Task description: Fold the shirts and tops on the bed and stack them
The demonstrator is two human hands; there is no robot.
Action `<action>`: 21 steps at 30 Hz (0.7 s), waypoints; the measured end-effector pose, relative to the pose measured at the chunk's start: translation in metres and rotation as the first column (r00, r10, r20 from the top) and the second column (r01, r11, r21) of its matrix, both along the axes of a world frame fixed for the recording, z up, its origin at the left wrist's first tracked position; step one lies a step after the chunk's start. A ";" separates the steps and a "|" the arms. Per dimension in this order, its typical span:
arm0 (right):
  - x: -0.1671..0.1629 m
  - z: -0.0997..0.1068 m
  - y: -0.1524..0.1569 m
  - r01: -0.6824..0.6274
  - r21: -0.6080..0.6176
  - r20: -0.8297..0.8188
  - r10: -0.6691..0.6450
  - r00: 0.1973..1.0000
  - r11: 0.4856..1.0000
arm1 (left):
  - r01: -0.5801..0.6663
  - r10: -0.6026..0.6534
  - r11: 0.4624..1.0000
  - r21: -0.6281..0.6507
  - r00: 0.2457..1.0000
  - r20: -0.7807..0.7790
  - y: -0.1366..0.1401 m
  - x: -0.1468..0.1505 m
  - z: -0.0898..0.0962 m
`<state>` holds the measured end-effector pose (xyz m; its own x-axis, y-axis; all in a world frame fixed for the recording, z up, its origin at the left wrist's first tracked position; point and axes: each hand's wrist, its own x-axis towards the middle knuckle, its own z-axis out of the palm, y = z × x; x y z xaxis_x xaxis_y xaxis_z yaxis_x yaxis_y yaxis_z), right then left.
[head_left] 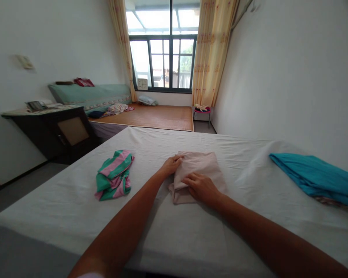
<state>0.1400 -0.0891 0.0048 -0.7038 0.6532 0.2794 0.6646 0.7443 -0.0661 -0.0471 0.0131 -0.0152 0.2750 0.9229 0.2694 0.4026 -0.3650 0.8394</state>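
A pale pink folded cloth (201,164), perhaps a garment, lies on a white-sheeted surface in front of me. My left hand (171,165) is at its left edge, fingers closed together over the cloth near the far left corner. On top of the near part rests my right hand (201,186), its fingers slightly bent and apart, touching the upper layer by the front fold. Beneath that fold, a lower layer sticks out toward me. To the left lies a crumpled green and pink striped garment (114,175), apart from both hands.
A folded blue cloth (321,175) sits at the right on the white sheet (84,210). Beyond the sheet's far edge stands a bed with a brown mat (162,117). A dark cabinet (72,131) is at the left, and a small stool (202,110) by the curtain.
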 end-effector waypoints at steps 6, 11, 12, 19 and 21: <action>0.020 0.005 0.001 -0.230 -0.111 -0.127 0.216 0.968 0.967 | 0.022 -0.021 0.999 -0.025 0.998 0.054 0.000 0.001 0.001; 0.014 -0.001 -0.003 -0.241 -0.166 -0.176 0.212 0.961 0.956 | -0.119 0.118 0.990 0.076 0.993 0.012 0.005 0.002 -0.004; 0.012 0.001 -0.003 -0.257 -0.180 -0.198 0.221 0.955 0.950 | -0.127 0.130 0.988 0.091 0.991 -0.037 0.005 0.002 -0.004; 0.032 0.003 0.025 -0.020 -0.110 -0.272 -0.011 0.962 0.994 | -0.144 0.332 0.894 0.424 0.849 -0.412 -0.031 0.021 0.009; 0.046 -0.008 0.041 0.110 -0.083 -0.156 -0.122 0.980 0.990 | 0.014 0.208 0.926 0.376 0.813 -0.543 -0.045 0.031 0.007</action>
